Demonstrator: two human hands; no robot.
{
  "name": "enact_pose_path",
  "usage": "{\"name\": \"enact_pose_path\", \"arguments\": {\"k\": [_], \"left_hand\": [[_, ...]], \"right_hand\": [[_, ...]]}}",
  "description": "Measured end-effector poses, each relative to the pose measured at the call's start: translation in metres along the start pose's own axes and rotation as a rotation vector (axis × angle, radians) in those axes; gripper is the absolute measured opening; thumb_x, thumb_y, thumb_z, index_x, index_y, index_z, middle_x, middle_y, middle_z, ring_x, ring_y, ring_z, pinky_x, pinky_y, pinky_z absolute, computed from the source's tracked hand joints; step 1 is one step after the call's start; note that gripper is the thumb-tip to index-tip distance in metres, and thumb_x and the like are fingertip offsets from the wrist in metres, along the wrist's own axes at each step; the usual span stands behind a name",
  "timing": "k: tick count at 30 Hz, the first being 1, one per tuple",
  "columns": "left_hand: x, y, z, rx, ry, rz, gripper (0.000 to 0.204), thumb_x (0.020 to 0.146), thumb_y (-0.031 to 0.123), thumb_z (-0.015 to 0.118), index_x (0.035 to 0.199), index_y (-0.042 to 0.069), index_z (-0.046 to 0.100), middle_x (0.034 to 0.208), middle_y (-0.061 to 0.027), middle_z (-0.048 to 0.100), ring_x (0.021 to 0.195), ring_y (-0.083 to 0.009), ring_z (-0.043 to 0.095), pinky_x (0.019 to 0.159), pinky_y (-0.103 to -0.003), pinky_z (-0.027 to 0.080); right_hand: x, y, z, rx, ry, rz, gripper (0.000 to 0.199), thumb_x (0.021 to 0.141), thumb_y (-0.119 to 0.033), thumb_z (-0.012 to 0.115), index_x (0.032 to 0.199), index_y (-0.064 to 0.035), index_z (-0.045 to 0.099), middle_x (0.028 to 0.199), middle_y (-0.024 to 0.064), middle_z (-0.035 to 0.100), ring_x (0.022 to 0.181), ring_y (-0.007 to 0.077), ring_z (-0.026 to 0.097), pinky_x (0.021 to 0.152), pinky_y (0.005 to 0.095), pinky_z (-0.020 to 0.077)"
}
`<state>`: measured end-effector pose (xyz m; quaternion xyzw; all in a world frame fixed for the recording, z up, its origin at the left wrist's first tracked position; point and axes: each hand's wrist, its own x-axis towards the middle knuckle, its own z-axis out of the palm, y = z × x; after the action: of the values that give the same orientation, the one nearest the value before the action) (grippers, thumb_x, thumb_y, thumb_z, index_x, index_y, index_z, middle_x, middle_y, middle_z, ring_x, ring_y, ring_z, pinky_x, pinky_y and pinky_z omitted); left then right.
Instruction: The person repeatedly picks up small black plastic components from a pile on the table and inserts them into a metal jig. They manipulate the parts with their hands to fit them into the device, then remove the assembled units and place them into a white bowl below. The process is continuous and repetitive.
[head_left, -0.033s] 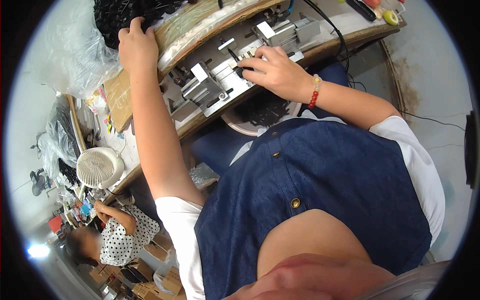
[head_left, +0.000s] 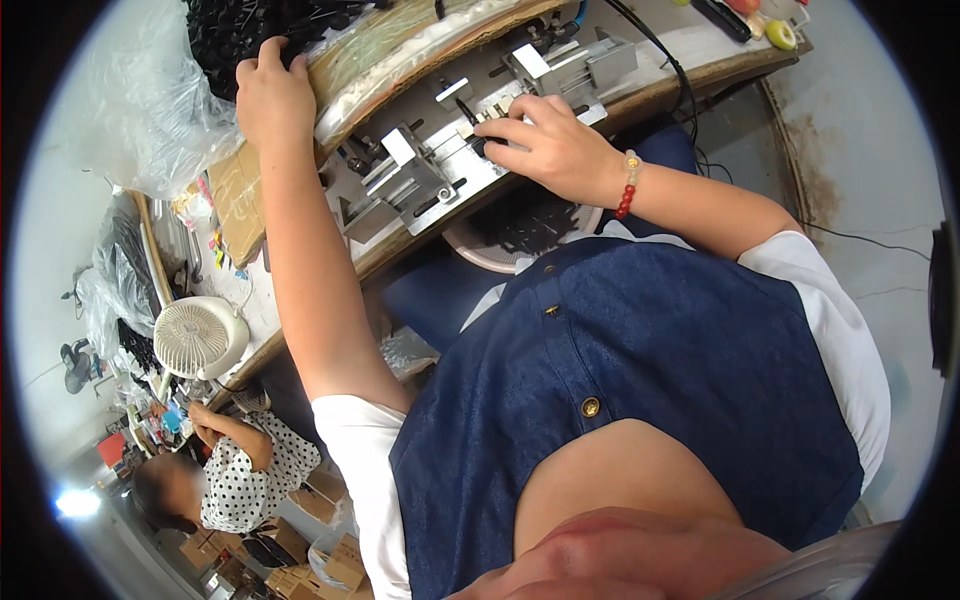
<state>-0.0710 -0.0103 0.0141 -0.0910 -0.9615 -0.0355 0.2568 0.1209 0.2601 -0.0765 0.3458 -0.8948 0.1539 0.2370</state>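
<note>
My left hand [head_left: 276, 100] reaches to the near edge of a heap of small black parts with thin stems [head_left: 235, 40]. Its fingers are apart and bent down, touching the heap; I make out nothing held in them. My right hand [head_left: 550, 145] is over the middle of a metal clamping fixture [head_left: 420, 165] on the bench. Thumb and fingers close around a small black part [head_left: 479, 142] at the fixture's centre, though the fingers partly hide it. Silver blocks of the fixture stand on both sides of this hand.
Under the bench edge, a pale basket [head_left: 468, 243] contains more black pieces. Clear plastic sheeting [head_left: 130, 110] and cardboard [head_left: 237, 205] lie at the left. A white fan [head_left: 200, 337] stands farther left, beyond which a person in a dotted top [head_left: 255, 475] sits. Black cables [head_left: 665, 50] run at the right.
</note>
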Motion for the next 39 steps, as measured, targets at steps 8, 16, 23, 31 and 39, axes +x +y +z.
{"name": "enact_pose_path", "arguments": {"k": [8, 16, 23, 31, 39], "left_hand": [[0.007, -0.007, -0.001, -0.14, -0.018, -0.037, 0.036, 0.093, 0.037, 0.072, 0.119, 0.012, 0.072, 0.107, -0.0095, 0.075, 0.1, -0.0304, 0.071, 0.085, -0.042, 0.055], [-0.039, 0.049, -0.031, -0.609, 0.026, -0.07, 0.028, 0.088, 0.027, 0.081, 0.108, 0.009, 0.077, 0.092, -0.007, 0.077, 0.078, -0.0189, 0.072, 0.073, -0.033, 0.054], [-0.093, 0.074, -0.041, -1.037, 0.112, -0.105, 0.021, 0.092, 0.016, 0.079, 0.109, 0.004, 0.077, 0.094, -0.0041, 0.077, 0.074, -0.0079, 0.068, 0.063, -0.022, 0.049], [-0.195, 0.109, -0.031, -0.991, -0.016, 0.046, 0.026, 0.081, 0.004, 0.086, 0.106, 0.011, 0.082, 0.107, -0.0053, 0.053, 0.069, -0.0089, 0.062, 0.057, -0.02, 0.05], [-0.202, 0.116, 0.006, -0.827, -0.016, 0.115, 0.024, 0.086, 0.009, 0.081, 0.109, 0.012, 0.079, 0.12, -0.004, 0.072, 0.073, -0.0159, 0.071, 0.067, -0.03, 0.058]], "right_hand": [[0.055, 0.036, -0.028, 0.078, 0.163, 0.019, 0.024, 0.093, -0.031, 0.072, 0.103, -0.0096, 0.069, 0.106, 0.0019, 0.069, 0.105, 0.022, 0.059, 0.088, 0.0399, 0.0417], [0.18, 0.137, -0.003, -0.268, 0.203, 0.27, 0.021, 0.089, -0.03, 0.069, 0.09, -0.0084, 0.072, 0.087, 0.014, 0.071, 0.102, 0.0344, 0.063, 0.09, 0.0496, 0.0426], [0.185, 0.117, -0.016, 0.076, 0.254, 0.297, 0.017, 0.091, -0.024, 0.068, 0.096, -0.0086, 0.073, 0.089, 0.009, 0.076, 0.09, 0.0293, 0.072, 0.092, 0.0498, 0.0393], [0.137, 0.083, -0.068, 0.5, 0.316, 0.325, 0.019, 0.095, -0.017, 0.07, 0.108, -0.0016, 0.069, 0.079, 0.0049, 0.071, 0.075, 0.0095, 0.067, 0.062, 0.0273, 0.0507], [0.112, 0.057, -0.085, 0.636, 0.42, 0.256, 0.021, 0.098, -0.013, 0.066, 0.115, -0.0011, 0.066, 0.091, 0.0068, 0.072, 0.085, 0.0127, 0.07, 0.075, 0.0289, 0.0539]]}}
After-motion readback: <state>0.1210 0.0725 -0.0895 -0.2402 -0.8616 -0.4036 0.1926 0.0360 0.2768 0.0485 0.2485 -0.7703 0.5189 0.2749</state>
